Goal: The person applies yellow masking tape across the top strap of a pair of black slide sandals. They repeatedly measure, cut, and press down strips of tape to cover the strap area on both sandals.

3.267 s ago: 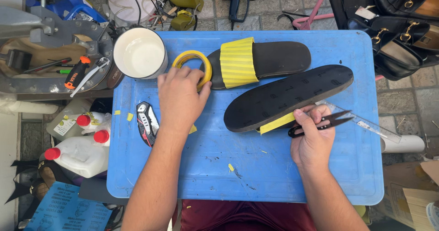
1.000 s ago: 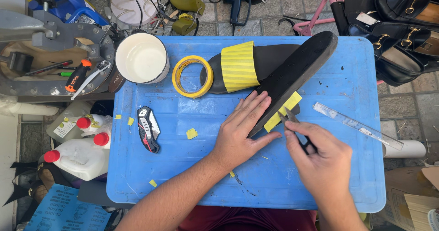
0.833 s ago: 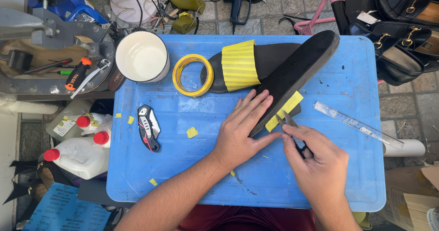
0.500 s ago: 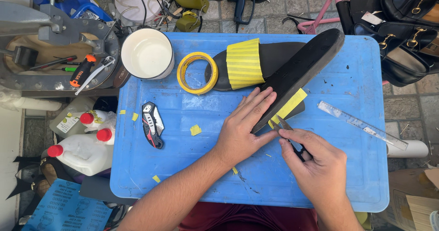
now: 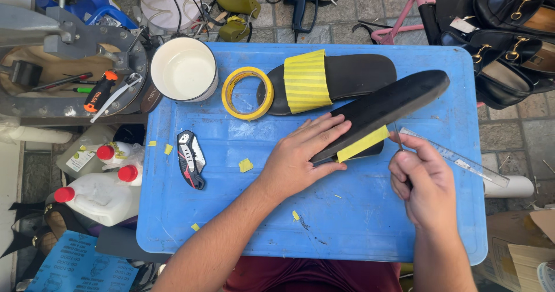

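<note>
On the blue plastic table [image 5: 231,222] a black shoe sole [image 5: 393,101] lies diagonally, tipped up on its edge, with a yellow tape strip [image 5: 363,143] stuck to its near end. My left hand [image 5: 300,156] presses flat against that near end, fingers spread along the sole. My right hand [image 5: 422,182] is closed on thin dark scissors [image 5: 398,137], whose tip points at the tape strip's right end. Behind the sole lies a black slide sandal [image 5: 358,75] whose strap is wrapped in yellow tape.
A yellow tape roll [image 5: 247,93], a white bowl [image 5: 184,68], a folding utility knife [image 5: 191,158] and a clear ruler [image 5: 457,156] lie on the table among small tape scraps. Red-capped bottles [image 5: 98,188] and a metal machine [image 5: 69,43] are left; black shoes [image 5: 503,49] are right.
My left hand left the tape roll and came onto the sole, which tipped up on its edge. My right hand brought the scissors to the tape strip, then drifted slightly right.
</note>
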